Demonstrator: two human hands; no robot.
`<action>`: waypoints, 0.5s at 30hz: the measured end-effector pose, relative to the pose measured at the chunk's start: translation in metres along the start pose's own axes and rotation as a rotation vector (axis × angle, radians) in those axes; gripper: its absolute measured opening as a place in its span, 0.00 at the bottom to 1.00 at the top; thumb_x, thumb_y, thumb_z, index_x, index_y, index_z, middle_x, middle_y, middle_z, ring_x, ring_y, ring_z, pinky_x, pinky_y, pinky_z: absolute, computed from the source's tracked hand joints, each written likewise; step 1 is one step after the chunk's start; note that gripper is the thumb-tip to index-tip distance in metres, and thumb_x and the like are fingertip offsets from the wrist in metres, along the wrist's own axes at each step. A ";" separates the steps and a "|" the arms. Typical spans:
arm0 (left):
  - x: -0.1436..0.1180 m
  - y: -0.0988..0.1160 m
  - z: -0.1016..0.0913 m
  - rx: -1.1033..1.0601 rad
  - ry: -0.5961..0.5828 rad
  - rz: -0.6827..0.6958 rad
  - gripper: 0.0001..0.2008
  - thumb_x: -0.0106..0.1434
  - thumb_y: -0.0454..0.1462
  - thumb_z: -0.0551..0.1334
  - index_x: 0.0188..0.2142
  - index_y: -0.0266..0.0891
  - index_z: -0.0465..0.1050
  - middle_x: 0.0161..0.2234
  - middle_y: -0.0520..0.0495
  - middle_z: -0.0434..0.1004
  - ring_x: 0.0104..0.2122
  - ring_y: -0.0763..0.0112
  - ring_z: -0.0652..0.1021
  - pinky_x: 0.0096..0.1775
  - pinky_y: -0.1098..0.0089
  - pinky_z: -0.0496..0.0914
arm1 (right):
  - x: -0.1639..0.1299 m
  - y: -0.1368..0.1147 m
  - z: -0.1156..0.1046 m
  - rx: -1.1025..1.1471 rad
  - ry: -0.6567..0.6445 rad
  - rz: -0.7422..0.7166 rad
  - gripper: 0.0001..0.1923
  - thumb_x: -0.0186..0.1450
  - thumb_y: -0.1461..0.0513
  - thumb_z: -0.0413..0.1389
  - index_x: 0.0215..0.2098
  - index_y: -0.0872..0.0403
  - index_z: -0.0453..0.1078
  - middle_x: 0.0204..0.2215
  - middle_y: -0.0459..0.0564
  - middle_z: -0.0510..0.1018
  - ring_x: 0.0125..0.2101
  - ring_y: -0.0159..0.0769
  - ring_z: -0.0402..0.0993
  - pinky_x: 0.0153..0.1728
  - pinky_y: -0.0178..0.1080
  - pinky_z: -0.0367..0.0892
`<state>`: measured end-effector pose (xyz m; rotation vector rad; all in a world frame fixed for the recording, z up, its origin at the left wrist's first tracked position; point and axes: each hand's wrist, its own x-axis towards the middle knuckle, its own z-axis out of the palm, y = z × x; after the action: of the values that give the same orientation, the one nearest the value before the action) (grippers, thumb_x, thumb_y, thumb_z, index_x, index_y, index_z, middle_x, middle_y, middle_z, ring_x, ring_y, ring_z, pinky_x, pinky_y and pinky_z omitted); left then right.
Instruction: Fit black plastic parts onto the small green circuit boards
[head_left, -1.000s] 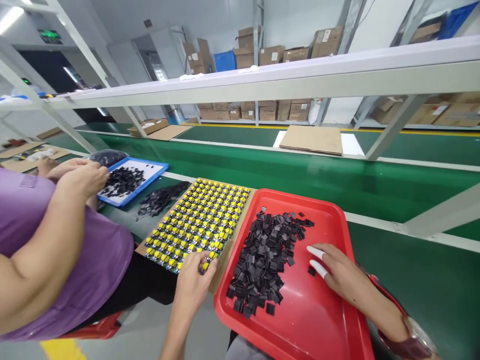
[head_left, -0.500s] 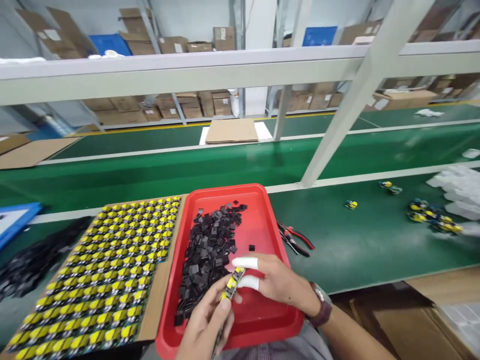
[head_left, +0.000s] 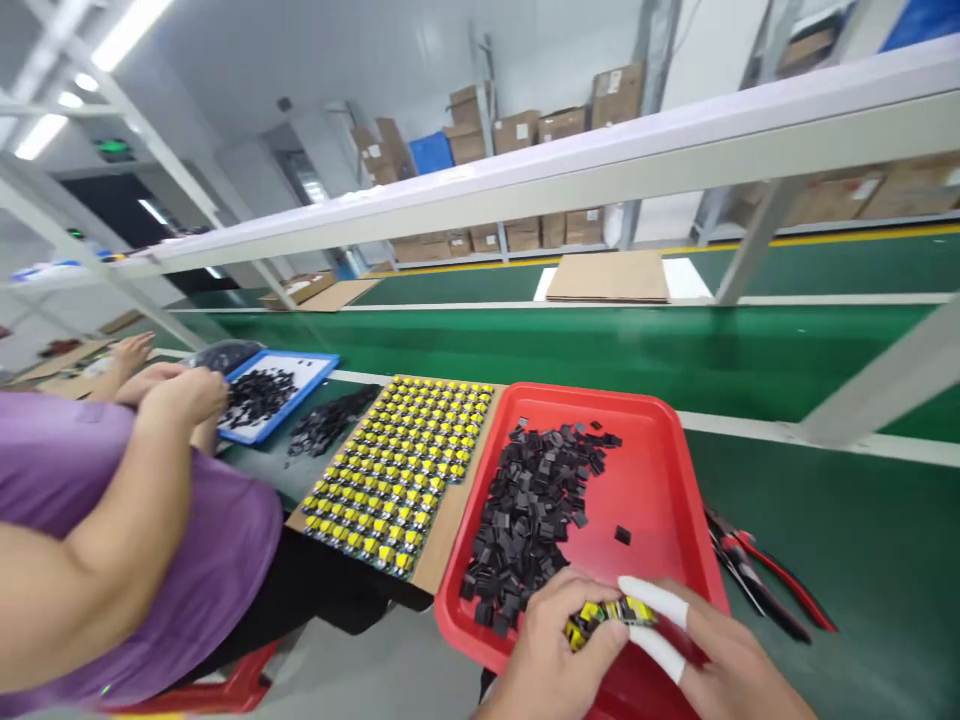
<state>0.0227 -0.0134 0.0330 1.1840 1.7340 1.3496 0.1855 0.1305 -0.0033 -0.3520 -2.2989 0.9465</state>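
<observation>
Head view, the hands: our left hand (head_left: 551, 650) and right hand (head_left: 720, 665) meet at the bottom edge of the frame, over the near rim of the red plastic tray (head_left: 660, 470).
Held thing: a short strip of small yellow-and-black components (head_left: 609, 612) sits between the two hands.
Left hand state: closed around the left end of the strip, fingers curled over it.
Right hand state: pinching the right end; two of its fingers wear white finger cots (head_left: 652, 598).
Long axis: the strip lies roughly left to right between the hands, slightly tilted, its right end higher in the frame.
Nearer hand: neither stands off; both touch the strip, the left covering more of it.
Loose pieces: a heap of small black square parts (head_left: 529, 515) lies in the tray just beyond the left hand, with one stray black piece (head_left: 622, 535) apart from the heap.
Left of the tray: a cardboard sheet carrying rows of yellow-topped components (head_left: 401, 455), touching the tray's left side.
Right of the tray: red-handled pliers (head_left: 757, 575) lie on the green bench (head_left: 862, 540).
Co-worker: a person in a purple shirt (head_left: 142, 520) sits at our left, hands near a blue tray of black parts (head_left: 296, 372).
</observation>
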 end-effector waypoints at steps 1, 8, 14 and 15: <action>-0.001 0.000 0.004 0.041 0.057 0.012 0.10 0.68 0.40 0.65 0.47 0.43 0.81 0.43 0.42 0.82 0.43 0.62 0.80 0.48 0.64 0.73 | -0.001 -0.001 0.005 -0.026 0.044 -0.004 0.23 0.68 0.64 0.57 0.60 0.42 0.70 0.47 0.48 0.85 0.41 0.44 0.87 0.41 0.37 0.83; 0.001 -0.004 0.006 0.313 0.218 0.063 0.07 0.71 0.40 0.61 0.42 0.41 0.77 0.37 0.44 0.79 0.39 0.63 0.81 0.43 0.65 0.74 | -0.009 -0.004 0.037 -0.278 0.279 0.053 0.10 0.71 0.59 0.57 0.50 0.49 0.71 0.38 0.55 0.86 0.34 0.48 0.86 0.34 0.43 0.82; 0.019 -0.008 -0.008 0.422 -0.072 -0.025 0.23 0.64 0.44 0.68 0.57 0.44 0.73 0.51 0.40 0.81 0.49 0.52 0.82 0.51 0.56 0.75 | -0.005 -0.005 0.010 -0.425 -0.037 0.143 0.25 0.62 0.71 0.58 0.57 0.52 0.73 0.50 0.59 0.82 0.49 0.56 0.80 0.50 0.58 0.77; 0.023 -0.007 -0.009 0.391 -0.081 -0.045 0.25 0.64 0.45 0.68 0.58 0.42 0.72 0.51 0.39 0.81 0.50 0.51 0.81 0.52 0.54 0.74 | -0.002 -0.010 0.005 -0.399 -0.069 0.162 0.29 0.61 0.71 0.59 0.61 0.52 0.71 0.56 0.60 0.79 0.55 0.57 0.77 0.55 0.60 0.74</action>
<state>0.0033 0.0038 0.0294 1.3760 2.0088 0.9458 0.1838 0.1196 0.0001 -0.6902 -2.5489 0.5737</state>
